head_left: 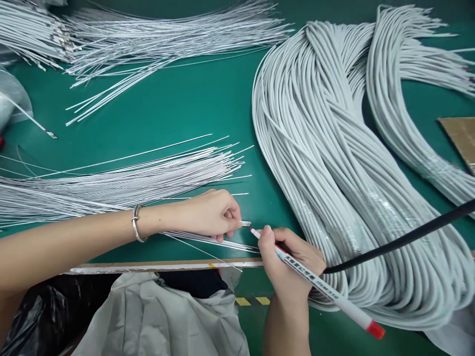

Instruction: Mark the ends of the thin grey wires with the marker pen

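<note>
The wire ends point(245, 224) sit just beside the tip of the red-and-white marker point(315, 283), jutting from the left hand point(217, 213), which pinches them. The right hand point(291, 262) grips the marker. Left of it spread thin wires point(170, 180); rightward, grey cables point(319, 123).

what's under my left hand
Thin silvery wires show along the lower edge of your left hand, over the green tabletop. What lies directly beneath your palm is covered.
</note>
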The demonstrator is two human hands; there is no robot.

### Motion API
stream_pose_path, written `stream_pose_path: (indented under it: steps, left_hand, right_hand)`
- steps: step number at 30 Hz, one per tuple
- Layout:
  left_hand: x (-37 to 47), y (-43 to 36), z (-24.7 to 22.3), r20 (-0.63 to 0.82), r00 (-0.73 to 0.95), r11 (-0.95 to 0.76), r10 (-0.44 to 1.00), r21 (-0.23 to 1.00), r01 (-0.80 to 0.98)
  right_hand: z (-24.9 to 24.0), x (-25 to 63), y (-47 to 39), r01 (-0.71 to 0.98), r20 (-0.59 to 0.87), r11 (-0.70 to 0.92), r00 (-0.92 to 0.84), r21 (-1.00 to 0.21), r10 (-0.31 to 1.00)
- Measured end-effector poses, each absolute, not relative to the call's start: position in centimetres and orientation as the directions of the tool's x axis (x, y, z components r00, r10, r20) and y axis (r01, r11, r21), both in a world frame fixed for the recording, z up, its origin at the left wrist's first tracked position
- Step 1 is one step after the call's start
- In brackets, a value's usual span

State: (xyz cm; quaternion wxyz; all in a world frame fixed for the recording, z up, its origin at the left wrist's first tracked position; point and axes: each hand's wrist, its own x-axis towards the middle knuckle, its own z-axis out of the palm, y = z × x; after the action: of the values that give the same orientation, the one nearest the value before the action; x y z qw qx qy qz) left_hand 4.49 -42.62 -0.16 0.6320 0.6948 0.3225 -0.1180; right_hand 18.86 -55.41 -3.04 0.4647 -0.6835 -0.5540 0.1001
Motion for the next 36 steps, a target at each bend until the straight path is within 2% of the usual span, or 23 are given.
stream_pose_path:
  steps: [6, 8, 11, 13, 16, 20, 28, 33, 36]
  left_hand:
    - [4.5, -42.5, -0.4, -0.571, 0.77, 0.043, 0.286, 0.81, 0.585]
    - [4.5, -42.2, 0.0, -0.563, 0.778, 0.098, 0.279, 0.823, 0.56]
    - [4.2, -41.6, 1.8, -0.498, 0.81, 0.181, 0.31, 0.867, 0.464]
    - [4.0, -41.4, 3.8, -0.42, 0.824, 0.177, 0.38, 0.907, 0.381]
    - [3.7, -41.9, 7.0, -0.31, 0.824, 0.093, 0.475, 0.948, 0.303]
    - [3.5, -43.3, 9.9, -0.283, 0.811, 0.106, 0.512, 0.958, 0.268]
    - [3.4, -44.9, 10.5, -0.327, 0.835, 0.2, 0.443, 0.944, 0.264]
    - [3.5, -45.2, 10.0, -0.364, 0.852, 0.293, 0.377, 0.919, 0.263]
    - [3.5, -45.3, 9.6, -0.374, 0.856, 0.279, 0.358, 0.917, 0.284]
  right_hand:
    - [-3.6, 18.9, -55.9, 0.526, 0.272, -0.049, 0.516, -0.849, 0.812]
    - [-3.0, 18.8, -56.1, 0.429, 0.3, 0.028, 0.583, -0.903, 0.755]
    - [-1.2, 18.6, -56.4, 0.257, 0.372, 0.27, 0.642, -0.928, 0.67]
    - [-0.1, 18.4, -56.5, 0.269, 0.408, 0.308, 0.645, -0.913, 0.646]
    - [1.0, 17.8, -56.2, 0.354, 0.372, 0.185, 0.59, -0.917, 0.717]
    - [1.6, 16.5, -55.7, 0.302, 0.323, 0.182, 0.524, -0.936, 0.789]
    - [2.8, 15.4, -55.7, 0.204, 0.354, 0.289, 0.531, -0.935, 0.77]
    - [3.8, 14.4, -55.9, 0.157, 0.302, 0.26, 0.59, -0.953, 0.749]
    - [3.9, 14.1, -55.8, 0.12, 0.282, 0.264, 0.594, -0.957, 0.753]
